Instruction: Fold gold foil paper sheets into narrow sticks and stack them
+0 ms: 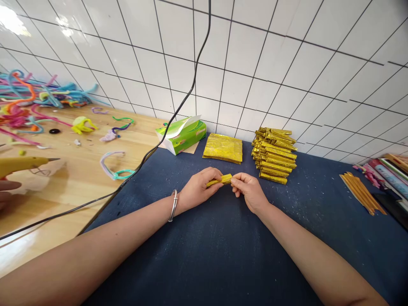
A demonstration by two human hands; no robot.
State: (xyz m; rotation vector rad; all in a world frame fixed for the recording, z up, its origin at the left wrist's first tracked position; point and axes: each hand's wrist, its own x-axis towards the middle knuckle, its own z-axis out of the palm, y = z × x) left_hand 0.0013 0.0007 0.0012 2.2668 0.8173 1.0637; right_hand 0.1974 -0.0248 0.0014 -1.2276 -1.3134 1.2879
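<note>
Between my hands is a narrow folded strip of gold foil paper [225, 179], held just above the dark blue cloth. My left hand [204, 185], with a silver bangle at the wrist, is closed around its left part. At the strip's right end, the thumb and fingertips of my right hand [247, 189] pinch together. Behind them lies a flat stack of gold foil sheets [222, 148]. To the right of that stack, a pile of folded gold strips [274, 155] is heaped against the tiled wall.
A green tissue box [188, 135] stands by the wall. A black cable [181, 104] hangs across the left side. Colourful pipe cleaners [41, 95] cover the wooden table, where another person's hand [8, 191] is near a yellow glue gun [22, 165]. Brown strips [361, 191] lie far right.
</note>
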